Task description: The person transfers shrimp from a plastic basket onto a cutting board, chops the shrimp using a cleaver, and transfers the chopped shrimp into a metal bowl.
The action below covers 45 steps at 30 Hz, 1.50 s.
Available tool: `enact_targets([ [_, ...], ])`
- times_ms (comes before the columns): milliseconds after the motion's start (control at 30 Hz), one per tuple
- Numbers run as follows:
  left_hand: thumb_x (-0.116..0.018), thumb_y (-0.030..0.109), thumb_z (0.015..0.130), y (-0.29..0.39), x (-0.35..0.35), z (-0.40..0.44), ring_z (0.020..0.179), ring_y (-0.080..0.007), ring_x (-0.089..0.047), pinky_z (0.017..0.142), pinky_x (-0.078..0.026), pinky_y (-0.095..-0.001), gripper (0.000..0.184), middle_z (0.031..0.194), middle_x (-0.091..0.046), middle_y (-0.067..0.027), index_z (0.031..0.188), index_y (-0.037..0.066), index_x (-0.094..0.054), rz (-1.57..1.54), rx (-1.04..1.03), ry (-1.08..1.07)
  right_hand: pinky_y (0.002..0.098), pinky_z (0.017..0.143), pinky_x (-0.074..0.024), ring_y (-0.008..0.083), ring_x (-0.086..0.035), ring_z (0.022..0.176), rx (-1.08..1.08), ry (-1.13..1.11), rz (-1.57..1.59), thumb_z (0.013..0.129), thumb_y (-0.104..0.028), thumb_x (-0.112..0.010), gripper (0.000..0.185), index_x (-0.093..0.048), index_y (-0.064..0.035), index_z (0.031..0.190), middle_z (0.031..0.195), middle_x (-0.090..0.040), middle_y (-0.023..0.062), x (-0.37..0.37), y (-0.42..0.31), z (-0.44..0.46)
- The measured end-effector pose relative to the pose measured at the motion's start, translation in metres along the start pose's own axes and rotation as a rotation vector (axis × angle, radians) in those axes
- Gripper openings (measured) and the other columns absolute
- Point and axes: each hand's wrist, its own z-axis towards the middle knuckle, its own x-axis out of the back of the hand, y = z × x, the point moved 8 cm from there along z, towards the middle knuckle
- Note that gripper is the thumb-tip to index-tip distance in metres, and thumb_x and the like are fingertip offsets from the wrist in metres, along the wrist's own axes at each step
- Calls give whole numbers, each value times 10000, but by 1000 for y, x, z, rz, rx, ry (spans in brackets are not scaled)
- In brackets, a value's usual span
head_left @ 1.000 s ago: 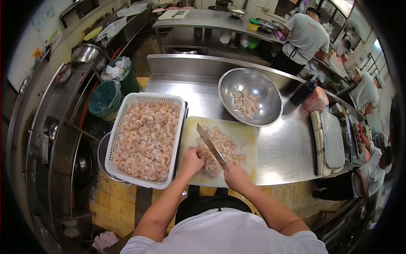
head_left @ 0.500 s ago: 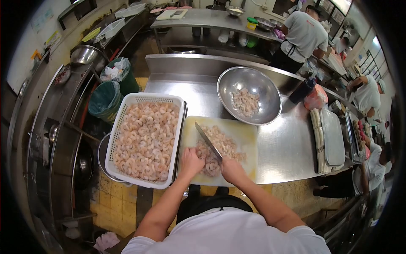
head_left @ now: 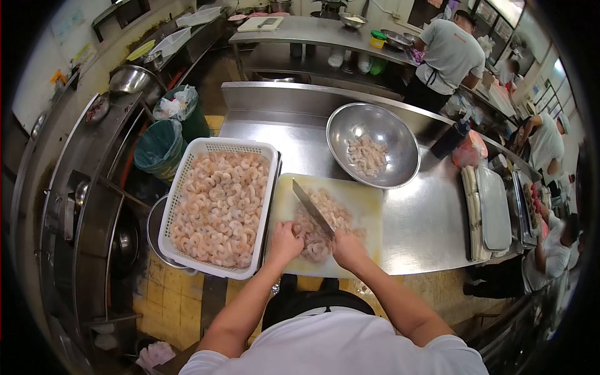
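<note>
My right hand (head_left: 350, 251) is wrapped round the handle of a knife (head_left: 310, 205), its long blade slanting to the far left over the cutting board (head_left: 369, 257). Under and beside the blade lie peeled shrimp (head_left: 334, 209), some of them in pieces. My left hand (head_left: 287, 243) rests at the board's left side, fingers curled in against shrimp near the blade; the fingertips are partly hidden. To the left, a white perforated basket (head_left: 167, 242) is full of peeled shrimp (head_left: 219, 209). Behind the board, a steel bowl (head_left: 400, 147) holds a small heap of shrimp pieces (head_left: 367, 155).
The steel table (head_left: 425, 231) has a raised back edge. A dark bottle (head_left: 450, 139), a pinkish plastic bag (head_left: 470, 150) and a grey lidded tray (head_left: 494, 209) stand at right. Lined bins (head_left: 156, 147) are at left. Co-workers (head_left: 451, 53) stand beyond and to the right.
The camera view has shifted slightly, moving the scene a little to the right. The knife blade has tilted and shows more of its flat side. Both hands keep nearly the same places.
</note>
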Motion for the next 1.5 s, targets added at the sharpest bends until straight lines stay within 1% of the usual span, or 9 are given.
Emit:
enact_targets([
  [267, -754, 199, 893, 5, -6, 10, 1168, -442, -620, 1008, -515, -493, 402, 1237, -615, -242, 1237, 9, -668, -84, -78, 113, 629, 785, -545, 543, -690, 855, 27, -8, 8, 1022, -198, -525, 233, -609, 19, 1029, 880, -697, 347, -8, 5, -19],
  [467, -770, 201, 873, 13, -17, 14, 1106, -421, -651, 973, -537, -480, 389, 1166, -658, -215, 1192, 0, -679, -104, -120, 36, 646, 772, -529, 551, -671, 803, -34, 38, 54, 1026, -196, -529, 220, -570, 21, 1026, 836, -686, 338, 32, -3, -51],
  [533, -777, 210, 870, 11, -26, 16, 1087, -421, -657, 960, -542, -480, 387, 1151, -665, -210, 1180, -1, -682, -114, -158, 14, 651, 764, -522, 556, -661, 777, -52, 42, 29, 1029, -204, -530, 227, -565, 20, 1025, 807, -678, 336, -3, 26, -40],
  [800, -774, 210, 868, 5, -6, 9, 1061, -374, -680, 939, -552, -453, 405, 1174, -675, -196, 1201, -3, -686, -221, -9, 61, 636, 773, -549, 536, -699, 823, -50, 47, -20, 1019, -188, -524, 213, -585, 15, 1029, 878, -713, 327, 46, -4, -29],
  [933, -782, 197, 840, -9, -8, 13, 1031, -365, -691, 919, -560, -445, 402, 1163, -686, -196, 1170, -14, -693, -181, -38, 93, 619, 795, -553, 529, -703, 848, 44, 42, -69, 1011, -182, -529, 226, -608, 29, 1034, 909, -722, 315, -3, 8, -1],
  [1167, -744, 147, 817, -15, -6, 16, 1005, -367, -700, 905, -565, -451, 334, 1072, -715, -195, 1112, -8, -714, -181, -23, 86, 601, 812, -565, 510, -717, 880, 18, 34, -16, 995, -176, -538, 247, -633, 42, 1062, 936, -723, 327, 28, -5, -15],
  [1267, -745, 138, 812, -21, -8, 17, 978, -371, -714, 882, -571, -456, 295, 1024, -738, -196, 1073, 3, -727, -144, 15, 74, 603, 804, -562, 519, -711, 874, 9, -33, -88, 1000, -189, -540, 255, -634, 39, 1065, 918, -718, 334, -6, 4, -5],
  [1367, -747, 126, 806, -20, -7, 20, 941, -375, -729, 859, -576, -457, 259, 967, -757, -199, 1040, 14, -737, -126, 28, 61, 626, 770, -545, 529, -690, 787, 38, 7, -37, 1017, -187, -538, 238, -600, 42, 1001, 862, -704, 339, -7, 16, -8],
  [1500, -732, 97, 809, -15, -2, 18, 908, -380, -738, 833, -580, -455, 219, 931, -763, -199, 1013, 19, -741, -154, 17, 105, 615, 787, -549, 530, -691, 836, 46, 0, -12, 1020, -186, -524, 242, -598, 42, 994, 886, -700, 343, 22, -6, -25],
])
